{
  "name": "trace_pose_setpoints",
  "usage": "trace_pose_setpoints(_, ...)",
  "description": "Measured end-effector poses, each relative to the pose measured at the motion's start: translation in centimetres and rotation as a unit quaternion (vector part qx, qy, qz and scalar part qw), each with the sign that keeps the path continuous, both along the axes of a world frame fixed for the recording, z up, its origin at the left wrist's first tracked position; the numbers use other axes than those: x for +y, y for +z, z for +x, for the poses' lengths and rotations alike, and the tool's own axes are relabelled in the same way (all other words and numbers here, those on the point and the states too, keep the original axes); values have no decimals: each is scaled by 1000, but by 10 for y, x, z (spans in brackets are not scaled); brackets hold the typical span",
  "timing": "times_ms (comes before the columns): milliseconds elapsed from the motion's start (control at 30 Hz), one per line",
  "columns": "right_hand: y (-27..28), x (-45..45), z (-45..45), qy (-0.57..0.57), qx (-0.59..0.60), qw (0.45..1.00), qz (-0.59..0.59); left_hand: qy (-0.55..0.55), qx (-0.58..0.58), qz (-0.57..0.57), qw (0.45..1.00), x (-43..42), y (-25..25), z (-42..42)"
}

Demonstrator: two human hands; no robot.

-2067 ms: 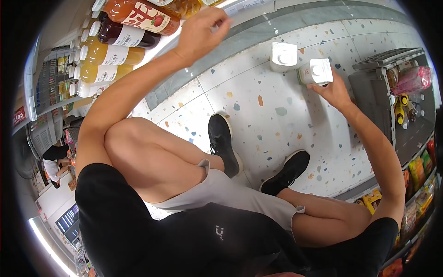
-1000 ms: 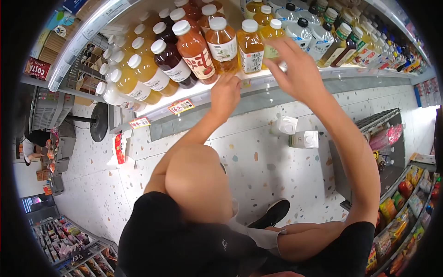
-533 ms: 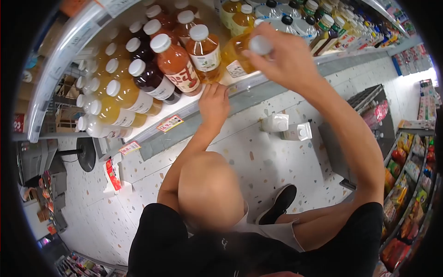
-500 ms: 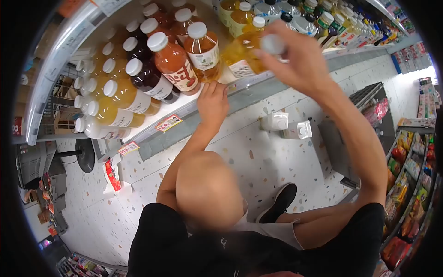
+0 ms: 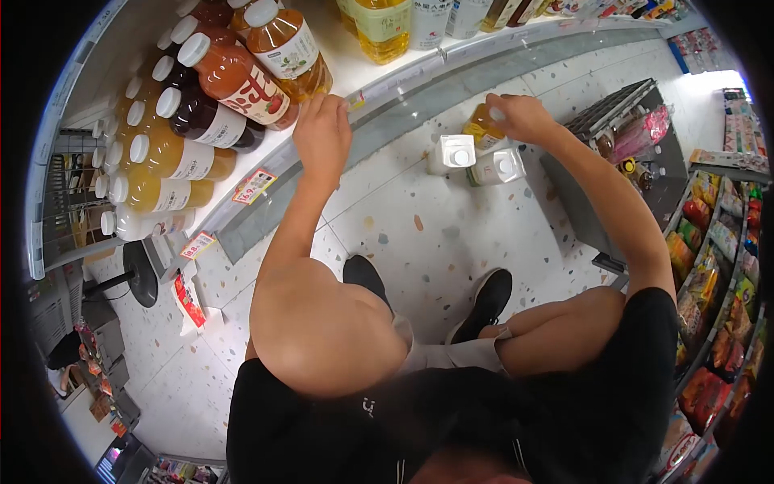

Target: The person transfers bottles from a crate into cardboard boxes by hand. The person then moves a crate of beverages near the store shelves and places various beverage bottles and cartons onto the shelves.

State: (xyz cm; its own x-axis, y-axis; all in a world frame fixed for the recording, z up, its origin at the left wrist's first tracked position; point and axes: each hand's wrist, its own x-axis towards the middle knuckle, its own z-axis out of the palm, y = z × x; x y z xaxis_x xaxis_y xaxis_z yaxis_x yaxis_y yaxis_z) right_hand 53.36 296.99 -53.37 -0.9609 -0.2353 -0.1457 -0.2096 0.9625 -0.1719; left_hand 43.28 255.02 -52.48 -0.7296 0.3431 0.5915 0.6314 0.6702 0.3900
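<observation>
My right hand (image 5: 524, 119) is closed round the cap end of a bottle of yellow drink (image 5: 484, 129). That bottle is low over the floor, just behind two white cartons (image 5: 455, 153); whether its base touches the floor I cannot tell. My left hand (image 5: 322, 137) is up at the shelf, its fingers curled over the shelf edge (image 5: 282, 161). Close by it stand an orange-red juice bottle (image 5: 242, 85) and an amber bottle with a white label (image 5: 289, 55). Dark purple (image 5: 205, 109) and yellow juice bottles (image 5: 189, 160) fill the shelf farther left.
A grey crate (image 5: 601, 181) holding packages and bottles stands at the right. Behind it are racks of bagged snacks (image 5: 701, 298). A torn red-and-white carton piece (image 5: 189, 302) lies on the floor at the left. More bottles (image 5: 383, 28) line the shelf's back right.
My right hand has carried the yellow bottle from the shelf down to the floor area beside the white cartons. My left hand stays on the shelf edge. The view has tilted downward.
</observation>
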Motion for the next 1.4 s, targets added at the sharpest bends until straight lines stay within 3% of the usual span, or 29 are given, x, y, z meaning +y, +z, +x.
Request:
trace_pose_setpoints(133,10,0,12,-59,-72,996,3,10,-7,14,1000,4,-3,-1)
trace_pose_setpoints(233,26,-25,26,16,16,999,43,18,-2,17,1000,3,-4,1)
trace_pose_setpoints(367,33,-99,37,103,-10,986,-127,23,23,32,999,5,-14,-4)
trace_pose_setpoints(400,15,-111,40,118,25,989,-91,30,43,31,998,5,-10,-9)
trace_pose_setpoints(500,3,-123,27,127,-16,992,-6,41,15,30,999,4,-3,1)
trace_pose_setpoints(600,39,-122,13,122,-69,989,-39,36,-12,44,998,5,0,1)
trace_pose_setpoints(667,102,-132,9,136,-42,987,-71,27,2,58,998,4,-3,1)
trace_pose_setpoints(833,249,-156,-12,187,129,964,-140,25,-27,54,998,1,-2,3)
trace_pose_setpoints(933,280,-174,-42,222,206,940,-156,32,-34,46,998,3,-2,2)
trace_pose_setpoints(1000,284,-187,-71,236,244,926,-165,39,-25,41,998,6,-4,2)
trace_pose_setpoints(1067,286,-197,-103,375,332,852,-153,40,-32,46,998,5,-4,1)
trace_pose_setpoints(1100,279,-197,-113,372,335,852,-153,37,-29,43,998,4,-4,2)
trace_pose_setpoints(1167,253,-199,-130,279,225,930,-82,27,-18,58,998,3,-4,2)
trace_pose_setpoints(1300,231,-205,-164,285,258,918,-96,23,-15,67,997,4,-5,2)
trace_pose_setpoints(1400,234,-210,-179,292,235,926,-37,22,-32,60,997,6,-1,2)
